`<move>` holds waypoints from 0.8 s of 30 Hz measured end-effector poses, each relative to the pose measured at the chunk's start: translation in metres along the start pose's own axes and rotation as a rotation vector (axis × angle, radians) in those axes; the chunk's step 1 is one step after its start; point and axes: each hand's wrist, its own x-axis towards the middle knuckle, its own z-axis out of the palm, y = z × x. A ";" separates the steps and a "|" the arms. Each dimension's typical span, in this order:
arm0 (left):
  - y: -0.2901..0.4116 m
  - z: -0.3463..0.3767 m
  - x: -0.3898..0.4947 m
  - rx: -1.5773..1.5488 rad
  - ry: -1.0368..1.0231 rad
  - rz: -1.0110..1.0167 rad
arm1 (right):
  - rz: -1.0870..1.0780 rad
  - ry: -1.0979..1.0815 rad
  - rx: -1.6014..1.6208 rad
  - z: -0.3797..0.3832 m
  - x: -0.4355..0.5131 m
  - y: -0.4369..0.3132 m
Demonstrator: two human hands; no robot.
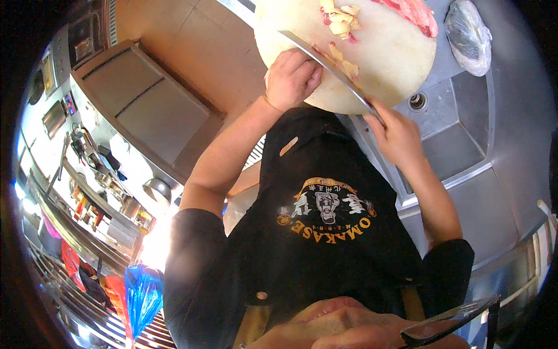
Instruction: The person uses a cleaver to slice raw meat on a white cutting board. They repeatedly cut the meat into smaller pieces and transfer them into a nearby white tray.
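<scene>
A cleaver or large kitchen knife point(333, 67) is in my right hand point(394, 131), its blade slanting over a round cutting board point(392, 65). My left hand point(294, 78) is curled on the board right beside the blade; whether its fingers pinch anything is hidden. Just past the blade lie strips of yellowish fat or skin point(344, 63) with reddish edges. Farther up the board rests a small heap of similar trimmings point(341, 22). A piece of raw red meat point(418, 15) lies by the board's upper right edge.
On the steel counter, right of the board, is a plastic-wrapped bundle point(468, 37). A steel sink point(453, 139) with a drain point(417, 101) lies below it. Metal cabinets point(148, 96) stand at the left; a blue plastic bag point(143, 292) hangs at lower left.
</scene>
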 end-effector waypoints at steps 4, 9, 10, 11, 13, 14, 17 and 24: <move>-0.002 0.001 0.008 -0.080 -0.006 0.047 | -0.193 0.164 0.053 0.033 0.087 -0.008; 0.000 -0.005 -0.002 -0.082 -0.013 -0.004 | -0.024 0.109 0.122 0.002 0.060 -0.021; 0.002 -0.007 -0.004 -0.046 -0.037 -0.017 | -0.022 0.064 0.086 -0.003 0.036 -0.017; 0.002 -0.008 -0.003 -0.016 -0.054 -0.026 | -0.019 0.023 0.042 -0.007 0.015 -0.012; 0.002 -0.005 -0.004 0.013 -0.062 -0.024 | -0.024 0.039 0.032 -0.011 -0.019 -0.010; -0.001 -0.002 -0.006 0.015 -0.047 -0.011 | -0.032 0.045 0.028 -0.012 -0.025 -0.009; -0.001 -0.001 -0.005 0.012 -0.054 -0.010 | -0.053 0.090 -0.010 0.001 -0.008 -0.009; -0.004 0.002 -0.005 0.027 -0.063 -0.002 | -0.010 -0.002 -0.009 0.006 0.015 -0.015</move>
